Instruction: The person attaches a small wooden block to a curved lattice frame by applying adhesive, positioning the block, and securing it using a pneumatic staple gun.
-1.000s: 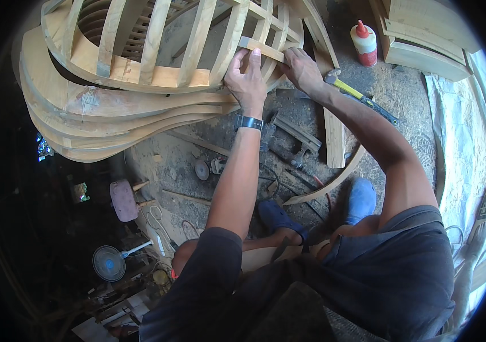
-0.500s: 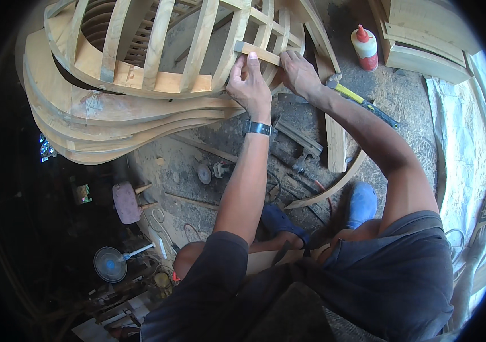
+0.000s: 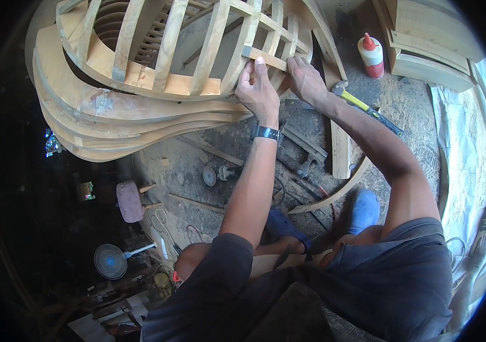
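Both of my hands are on a short flat wood strip (image 3: 270,60) that lies across the slats of a curved wooden frame (image 3: 140,77). My left hand (image 3: 258,94), a dark watch at its wrist, grips the strip near its left end, thumb on top and fingers beneath. At the strip's right end my right hand (image 3: 307,81) is closed with its fingers bent over it; the fingertips are partly hidden. Beneath the slatted frame, several curved wooden layers (image 3: 140,130) stick out toward me.
A white and red glue bottle (image 3: 371,57) and a yellow-handled hammer (image 3: 368,109) are to the right. On the floor lie an angle grinder (image 3: 218,174), a metal clamp (image 3: 305,145), a plank (image 3: 340,151) and a curved strip (image 3: 334,196). A fan (image 3: 111,261) stands lower left.
The whole scene has shifted slightly to the right and down in the view. My hands keep the same hold on the wood strip.
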Tool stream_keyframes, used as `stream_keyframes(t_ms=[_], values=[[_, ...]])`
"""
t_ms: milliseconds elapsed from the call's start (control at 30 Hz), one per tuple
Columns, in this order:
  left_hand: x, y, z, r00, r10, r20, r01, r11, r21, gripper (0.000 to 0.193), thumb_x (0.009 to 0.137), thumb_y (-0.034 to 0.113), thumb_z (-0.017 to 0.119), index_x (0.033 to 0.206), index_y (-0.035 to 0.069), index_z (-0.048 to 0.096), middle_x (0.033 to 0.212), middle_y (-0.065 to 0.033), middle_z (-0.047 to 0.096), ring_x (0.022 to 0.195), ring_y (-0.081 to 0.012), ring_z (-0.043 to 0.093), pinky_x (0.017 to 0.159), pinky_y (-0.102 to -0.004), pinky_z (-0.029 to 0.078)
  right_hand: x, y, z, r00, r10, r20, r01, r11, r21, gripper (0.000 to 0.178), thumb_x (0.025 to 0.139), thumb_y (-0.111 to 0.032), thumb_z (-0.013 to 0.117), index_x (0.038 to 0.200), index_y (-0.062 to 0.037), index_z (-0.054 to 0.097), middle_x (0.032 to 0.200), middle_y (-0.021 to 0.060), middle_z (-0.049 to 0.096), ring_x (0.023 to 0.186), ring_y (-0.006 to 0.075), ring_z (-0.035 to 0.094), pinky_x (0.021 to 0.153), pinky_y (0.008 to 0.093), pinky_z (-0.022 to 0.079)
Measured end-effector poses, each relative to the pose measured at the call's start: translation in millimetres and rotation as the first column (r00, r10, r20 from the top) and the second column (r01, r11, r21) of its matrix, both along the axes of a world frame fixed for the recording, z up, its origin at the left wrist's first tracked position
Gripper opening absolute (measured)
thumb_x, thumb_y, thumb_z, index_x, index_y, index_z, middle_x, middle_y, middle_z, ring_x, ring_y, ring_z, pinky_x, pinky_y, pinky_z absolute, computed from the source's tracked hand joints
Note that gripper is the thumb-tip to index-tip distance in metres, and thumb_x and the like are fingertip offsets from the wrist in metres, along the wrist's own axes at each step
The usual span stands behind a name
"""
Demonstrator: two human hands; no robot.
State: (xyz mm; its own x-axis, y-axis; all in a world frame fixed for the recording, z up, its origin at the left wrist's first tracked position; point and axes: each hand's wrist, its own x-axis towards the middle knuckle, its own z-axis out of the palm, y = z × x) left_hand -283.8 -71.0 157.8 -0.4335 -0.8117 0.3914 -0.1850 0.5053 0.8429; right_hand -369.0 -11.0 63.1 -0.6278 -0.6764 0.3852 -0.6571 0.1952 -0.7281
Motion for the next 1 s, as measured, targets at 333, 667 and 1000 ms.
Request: stream_keyframes(t_ms=[333,667,1000], values=[[-1,1,0,0.999,0.030,0.018,-0.030,0.999,-0.037,0.048,0.099,0.033,0.066,0.111,-0.014,0.069,0.095,-0.0154,0.074,0.087,-0.0182,0.067,0.081,-0.0332,0.052,-1,1,-1,1.000,0.011,0.008,-0.011,1.000,-0.009,0.026,0.081,0.000,0.061,0.104,0.0029,0.050,0.104,0.0239,0.060,0.103,0.0416,0.060,0.088,0.0481,0.053],[-1,4,3,0.999,0.037,0.036,-0.036,0.999,-0.034,0.050,0.100,0.034,0.065,0.111,-0.014,0.069,0.096,-0.0170,0.074,0.088,-0.0188,0.068,0.082,-0.0334,0.052,-1,3,1,1.000,0.014,0.002,-0.014,0.999,-0.036,0.024,0.080,0.001,0.061,0.102,0.0032,0.051,0.104,0.0222,0.059,0.105,0.0411,0.059,0.087,0.0478,0.053],[9,-10,-7,0.989,-0.148,0.024,0.149,0.988,-0.043,0.050,0.101,0.031,0.064,0.123,-0.014,0.062,0.115,-0.0193,0.070,0.102,-0.0206,0.067,0.090,-0.0335,0.052,-8,18,1,0.997,-0.062,0.044,0.069,0.981,-0.184,0.021,0.087,-0.011,0.063,0.100,0.0011,0.052,0.102,0.0234,0.061,0.100,0.0432,0.060,0.089,0.0502,0.051]])
